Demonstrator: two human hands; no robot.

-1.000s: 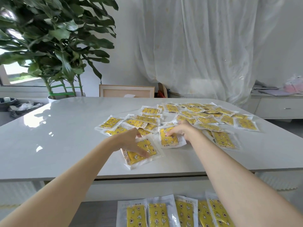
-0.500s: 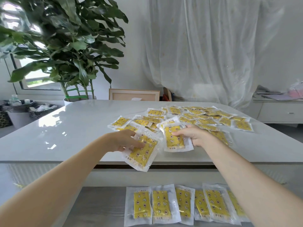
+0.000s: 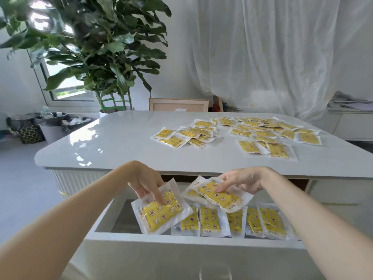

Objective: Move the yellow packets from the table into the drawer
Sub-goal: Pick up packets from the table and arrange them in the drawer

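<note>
Both forearms reach forward and down over the open drawer, just below the front edge of the tabletop. The left hand, wrist bent downward, pinches a yellow packet, its fingers pressed on the packet's face, and holds it tilted above the drawer's left part. The right hand, palm down, pinches another packet near its top edge with its fingers stretched out. A row of packets lies in the drawer, and more packets lie scattered on the tabletop.
</note>
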